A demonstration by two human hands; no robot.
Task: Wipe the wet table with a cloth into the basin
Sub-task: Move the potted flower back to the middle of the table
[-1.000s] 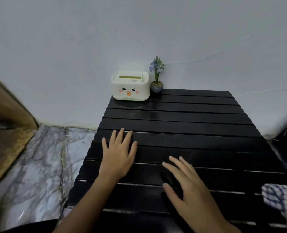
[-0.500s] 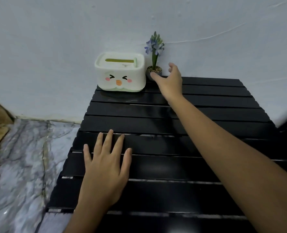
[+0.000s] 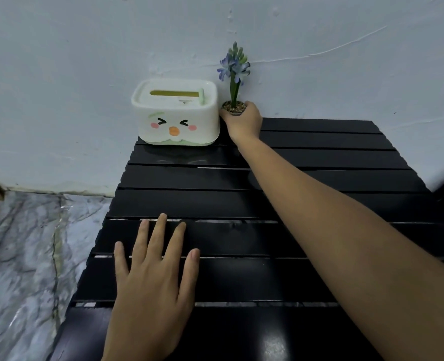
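A black slatted table (image 3: 320, 157) fills the middle and right of the head view, its surface glossy. My left hand (image 3: 150, 287) lies flat on the near slats, fingers spread, holding nothing. My right hand (image 3: 244, 121) reaches to the far edge by the wall and is closed around a small flower pot (image 3: 233, 107) with a purple-blue flower (image 3: 233, 66). No cloth or basin is in view.
A white tissue box with a cartoon face (image 3: 175, 115) stands at the table's far left corner, right beside the pot. A pale wall (image 3: 215, 29) backs the table. Marble-patterned floor (image 3: 25, 256) lies to the left.
My right hand has reached from the near slats to the far edge and closed around the flower pot. The view has moved closer and the checked cloth at the right has left the frame.
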